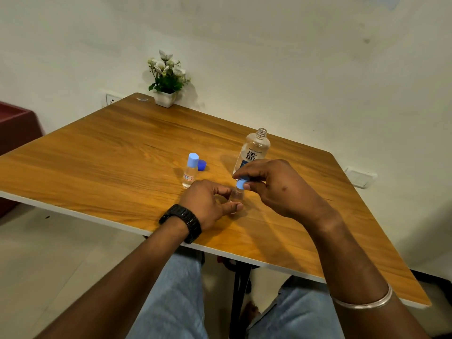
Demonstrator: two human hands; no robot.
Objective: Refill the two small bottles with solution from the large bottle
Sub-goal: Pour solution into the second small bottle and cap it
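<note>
A small clear bottle (pixel 236 195) is held upright on the wooden tabletop (pixel 102 165) near the front edge. Its body is pinched by the left hand (pixel 208 204) between curled fingers and thumb. Its light blue cap (pixel 240 184) is gripped from above by the fingers (pixel 247 172) of the right hand (pixel 276 187). At ten o'clock from this bottle, well apart, a second small bottle (pixel 190 171) is seen standing capped. A dark blue cap (pixel 202 165) lies just beside it, at two o'clock. The large Renu solution bottle (pixel 253 151) stands uncapped at twelve o'clock from the held bottle, partly hidden by the right hand. A white potted plant (pixel 166 81) is set at the far edge, at eleven o'clock.
</note>
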